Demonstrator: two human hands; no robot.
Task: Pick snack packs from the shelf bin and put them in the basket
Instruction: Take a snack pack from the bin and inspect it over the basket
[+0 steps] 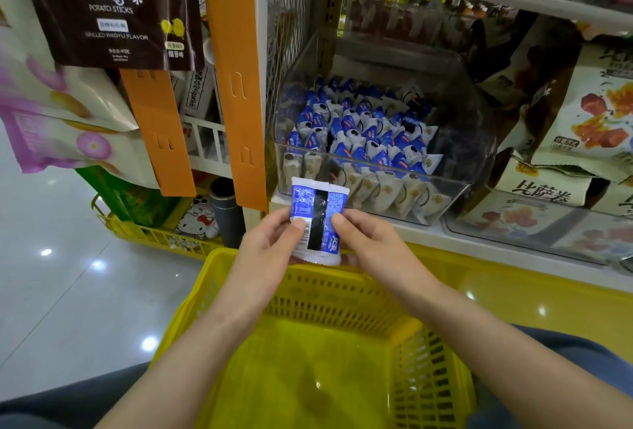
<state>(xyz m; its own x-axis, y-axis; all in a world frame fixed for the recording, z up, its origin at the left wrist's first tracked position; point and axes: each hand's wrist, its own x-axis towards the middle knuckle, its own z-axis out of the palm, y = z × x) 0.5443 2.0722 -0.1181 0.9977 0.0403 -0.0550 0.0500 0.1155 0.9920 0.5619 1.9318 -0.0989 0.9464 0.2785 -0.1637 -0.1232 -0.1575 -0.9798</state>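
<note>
A blue and white snack pack [317, 202] with a black centre strip is held upright, back side toward me, above the far rim of the yellow basket [318, 353]. My left hand [270, 247] pinches its left edge near the barcode, and my right hand [366, 240] pinches its right edge. The basket sits on my lap and nothing shows inside it. Just behind the pack, a clear plastic shelf bin [459, 168] holds several more blue and white snack packs [363, 130].
An orange hanging strip [236, 79] and a brown potato sticks bag [113, 7] hang at the left. Larger snack bags [582, 127] fill the shelf to the right. A second yellow basket [154, 233] sits on the floor at the left.
</note>
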